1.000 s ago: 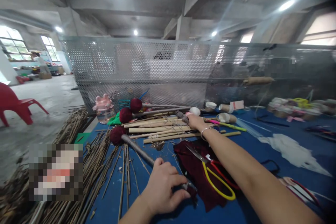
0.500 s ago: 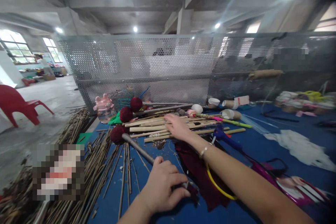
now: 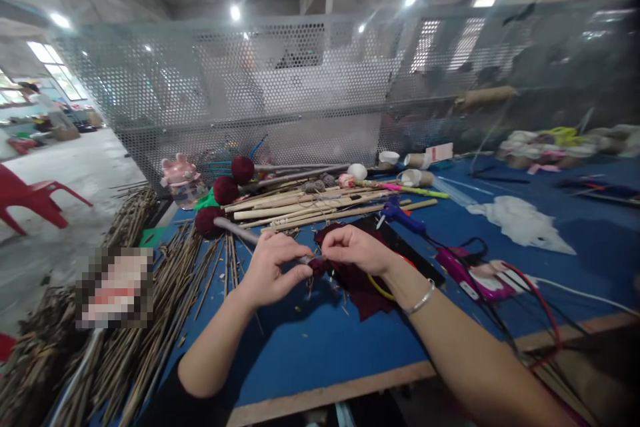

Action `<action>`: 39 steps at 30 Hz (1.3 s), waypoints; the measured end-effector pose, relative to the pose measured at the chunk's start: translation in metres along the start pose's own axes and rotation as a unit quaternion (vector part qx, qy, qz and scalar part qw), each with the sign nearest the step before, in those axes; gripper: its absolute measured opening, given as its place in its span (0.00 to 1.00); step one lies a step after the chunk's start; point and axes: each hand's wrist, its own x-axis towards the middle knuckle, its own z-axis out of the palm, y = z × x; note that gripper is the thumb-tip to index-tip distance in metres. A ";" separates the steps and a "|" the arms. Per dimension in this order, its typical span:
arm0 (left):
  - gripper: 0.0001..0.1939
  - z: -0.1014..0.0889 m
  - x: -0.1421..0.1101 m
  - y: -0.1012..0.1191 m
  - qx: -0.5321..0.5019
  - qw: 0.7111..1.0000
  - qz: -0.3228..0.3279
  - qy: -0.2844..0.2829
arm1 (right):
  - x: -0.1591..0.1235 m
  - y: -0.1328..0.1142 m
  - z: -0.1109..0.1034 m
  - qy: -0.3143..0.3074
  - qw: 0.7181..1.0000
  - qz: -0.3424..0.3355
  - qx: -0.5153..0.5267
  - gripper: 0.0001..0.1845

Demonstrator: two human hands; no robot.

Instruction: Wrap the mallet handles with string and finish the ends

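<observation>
My left hand (image 3: 273, 270) is closed around a grey-wrapped stick (image 3: 235, 229), which slants up to the left and ends in a dark red ball (image 3: 207, 221). At the stick's near end, my right hand (image 3: 357, 250) pinches something too small to make out, its fingertips close to the left fingers. A dark red tuft (image 3: 319, 267) shows between the hands. Under my right hand lies dark red cloth (image 3: 367, 300), partly covered by the wrist. Farther back, two more dark red balls, one on the left (image 3: 226, 191) and another behind it (image 3: 243, 170), rest with their grey sticks.
Pale wooden sticks (image 3: 270, 213) lie in a pile beyond my hands. To the right are a blue glue gun (image 3: 404, 216), a purple-and-white item (image 3: 483, 280) with cables and a white plastic bag (image 3: 530, 223). Brown twigs (image 3: 170, 293) cover the left side. A perforated metal screen (image 3: 280, 90) stands behind.
My right hand has come back from the wooden sticks to the near end of the grey stick and now pinches there. My left hand keeps its hold. The view has tilted down.
</observation>
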 end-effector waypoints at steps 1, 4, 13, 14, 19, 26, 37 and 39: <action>0.18 0.001 -0.001 0.000 0.002 1.000 -0.001 0.001 | -0.002 -0.001 0.000 0.012 1.000 -0.005 -0.007 0.21; 0.18 0.004 -0.002 0.000 0.009 1.000 0.002 -0.003 | -0.004 0.002 -0.001 0.042 0.999 -0.013 -0.030 0.19; 0.14 0.011 -0.009 -0.002 0.010 1.000 -0.012 0.004 | 0.010 0.022 0.013 0.088 0.995 0.014 -0.054 0.19; 0.14 0.012 -0.010 -0.002 0.010 1.000 -0.018 0.008 | 0.011 0.022 0.015 0.088 0.995 0.014 -0.050 0.19; 0.11 0.012 -0.012 0.002 0.009 0.999 -0.013 0.030 | 0.012 0.022 0.021 0.061 0.998 0.012 -0.034 0.21; 0.10 0.012 -0.012 0.007 0.018 0.999 -0.035 0.030 | 0.009 0.022 0.017 0.074 0.997 -0.013 -0.026 0.19; 0.12 0.011 -0.011 0.003 0.034 0.999 -0.013 -0.007 | -0.004 0.000 0.024 0.196 0.964 -0.105 -0.148 0.14; 0.11 0.010 -0.012 0.003 0.035 0.999 -0.006 -0.009 | -0.003 0.000 0.024 0.208 0.955 -0.113 -0.179 0.14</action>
